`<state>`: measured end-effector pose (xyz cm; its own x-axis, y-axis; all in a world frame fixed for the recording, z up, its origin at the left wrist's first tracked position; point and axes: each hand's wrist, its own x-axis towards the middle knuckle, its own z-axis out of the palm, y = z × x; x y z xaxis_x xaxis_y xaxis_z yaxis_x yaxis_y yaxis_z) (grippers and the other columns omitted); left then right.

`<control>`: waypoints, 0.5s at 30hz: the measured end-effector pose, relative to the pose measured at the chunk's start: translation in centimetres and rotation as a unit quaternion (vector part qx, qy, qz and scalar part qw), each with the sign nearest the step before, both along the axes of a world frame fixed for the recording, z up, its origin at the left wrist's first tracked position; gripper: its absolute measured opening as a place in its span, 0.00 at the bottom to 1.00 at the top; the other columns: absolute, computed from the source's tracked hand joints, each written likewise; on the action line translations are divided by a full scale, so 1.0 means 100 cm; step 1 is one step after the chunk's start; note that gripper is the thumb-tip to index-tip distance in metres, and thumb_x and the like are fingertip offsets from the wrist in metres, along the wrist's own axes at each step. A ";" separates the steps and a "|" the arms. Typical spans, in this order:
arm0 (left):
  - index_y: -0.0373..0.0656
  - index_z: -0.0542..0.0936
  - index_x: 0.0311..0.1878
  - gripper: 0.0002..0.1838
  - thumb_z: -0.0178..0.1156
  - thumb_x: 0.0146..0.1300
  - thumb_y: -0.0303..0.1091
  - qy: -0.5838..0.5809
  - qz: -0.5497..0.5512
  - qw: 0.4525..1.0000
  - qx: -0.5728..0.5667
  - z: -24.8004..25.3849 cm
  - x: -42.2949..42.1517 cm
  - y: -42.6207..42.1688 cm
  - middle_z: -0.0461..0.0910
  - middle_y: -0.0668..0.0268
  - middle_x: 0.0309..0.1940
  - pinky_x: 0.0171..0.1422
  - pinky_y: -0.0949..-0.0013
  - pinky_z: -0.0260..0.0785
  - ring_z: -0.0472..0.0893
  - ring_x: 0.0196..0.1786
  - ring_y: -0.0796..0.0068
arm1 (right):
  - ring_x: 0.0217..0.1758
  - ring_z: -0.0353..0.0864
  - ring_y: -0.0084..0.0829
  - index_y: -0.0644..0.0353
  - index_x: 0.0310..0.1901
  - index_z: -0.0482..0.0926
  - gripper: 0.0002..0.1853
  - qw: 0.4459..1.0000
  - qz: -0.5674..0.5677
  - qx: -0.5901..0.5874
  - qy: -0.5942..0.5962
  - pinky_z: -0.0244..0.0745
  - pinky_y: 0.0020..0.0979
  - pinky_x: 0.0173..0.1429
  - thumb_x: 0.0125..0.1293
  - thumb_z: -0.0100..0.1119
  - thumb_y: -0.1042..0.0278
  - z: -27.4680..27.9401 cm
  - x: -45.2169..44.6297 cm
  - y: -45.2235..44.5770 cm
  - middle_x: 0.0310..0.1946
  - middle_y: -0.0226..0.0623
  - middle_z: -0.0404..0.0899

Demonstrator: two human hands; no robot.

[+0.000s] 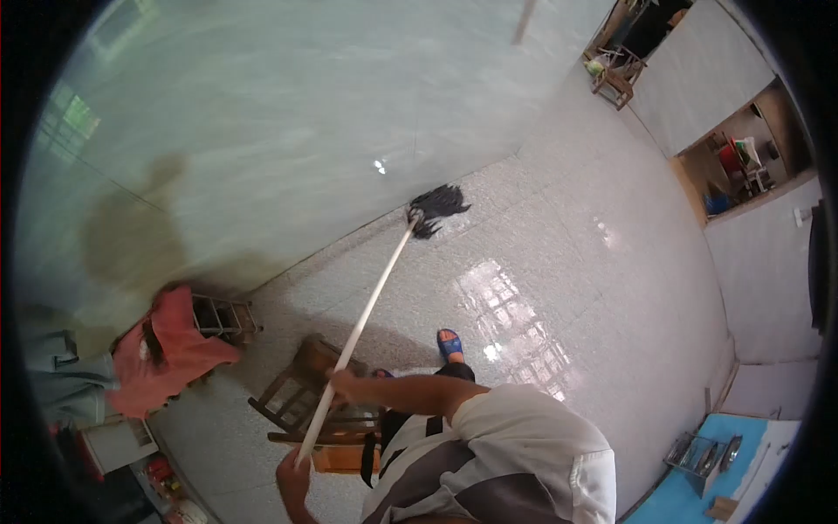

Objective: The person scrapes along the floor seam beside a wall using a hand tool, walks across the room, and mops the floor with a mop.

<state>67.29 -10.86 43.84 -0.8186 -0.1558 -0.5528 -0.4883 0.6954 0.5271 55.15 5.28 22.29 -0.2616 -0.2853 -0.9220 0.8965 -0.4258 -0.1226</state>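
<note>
Both of my hands grip the long pale handle of a mop. Near the handle's top end, at the lower left, my left hand is closed round it. My right hand wraps the shaft further along, its arm reaching across from the right. The dark strands of the mop head lie spread on the floor along the foot of the wall. Beneath the handle and close to both hands stands a wooden chair, partly hidden by the shaft and my arm.
Pale shiny wall meets the speckled floor. A red cloth drapes over something at left, beside a small rack. A blue-topped table stands lower right. Open shelves and a small wooden chair are at upper right.
</note>
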 end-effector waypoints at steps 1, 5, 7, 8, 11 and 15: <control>0.34 0.77 0.49 0.17 0.58 0.56 0.30 0.018 -0.014 0.999 -0.034 -0.007 0.029 -0.044 0.77 0.62 0.25 0.29 0.70 0.66 0.74 0.24 0.74 | 0.33 0.81 0.45 0.64 0.46 0.67 0.16 0.998 0.065 -0.006 0.014 0.81 0.47 0.38 0.67 0.46 0.59 0.039 0.010 -0.014 0.35 0.45 0.76; 0.33 0.80 0.41 0.12 0.60 0.56 0.31 -0.036 0.178 0.978 -0.098 0.065 0.056 -0.086 0.74 0.65 0.18 0.20 0.67 0.62 0.70 0.17 0.77 | 0.45 0.77 0.43 0.67 0.50 0.66 0.16 0.981 0.030 -0.186 -0.052 0.79 0.44 0.48 0.64 0.52 0.68 0.101 0.028 -0.076 0.42 0.50 0.72; 0.43 0.77 0.52 0.22 0.62 0.55 0.42 -0.042 0.124 0.967 -0.220 0.089 0.050 -0.099 0.82 0.53 0.35 0.40 0.57 0.72 0.82 0.35 0.59 | 0.43 0.78 0.43 0.69 0.48 0.65 0.14 0.977 -0.032 -0.204 -0.060 0.79 0.44 0.47 0.64 0.51 0.72 0.095 0.018 -0.095 0.41 0.50 0.72; 0.43 0.77 0.52 0.22 0.62 0.55 0.42 -0.038 0.125 0.967 -0.220 0.085 0.046 -0.107 0.82 0.53 0.35 0.40 0.57 0.72 0.82 0.35 0.59 | 0.41 0.78 0.43 0.72 0.46 0.65 0.13 0.968 -0.098 -0.224 -0.065 0.80 0.43 0.45 0.63 0.50 0.75 0.092 0.011 -0.099 0.39 0.50 0.72; 0.30 0.80 0.25 0.11 0.63 0.52 0.32 0.072 0.020 0.945 -0.317 0.091 0.018 -0.103 0.74 0.62 0.14 0.24 0.64 0.63 0.72 0.19 0.74 | 0.37 0.78 0.41 0.74 0.42 0.67 0.09 0.967 -0.105 -0.231 -0.029 0.80 0.40 0.43 0.62 0.51 0.78 0.093 -0.009 -0.085 0.35 0.49 0.73; 0.30 0.80 0.26 0.11 0.63 0.50 0.31 0.128 0.044 0.962 -0.235 0.060 -0.025 -0.090 0.74 0.62 0.14 0.26 0.65 0.63 0.72 0.20 0.74 | 0.34 0.78 0.41 0.73 0.36 0.69 0.08 0.983 -0.122 -0.133 0.025 0.81 0.39 0.39 0.61 0.52 0.76 0.086 -0.038 -0.052 0.32 0.48 0.73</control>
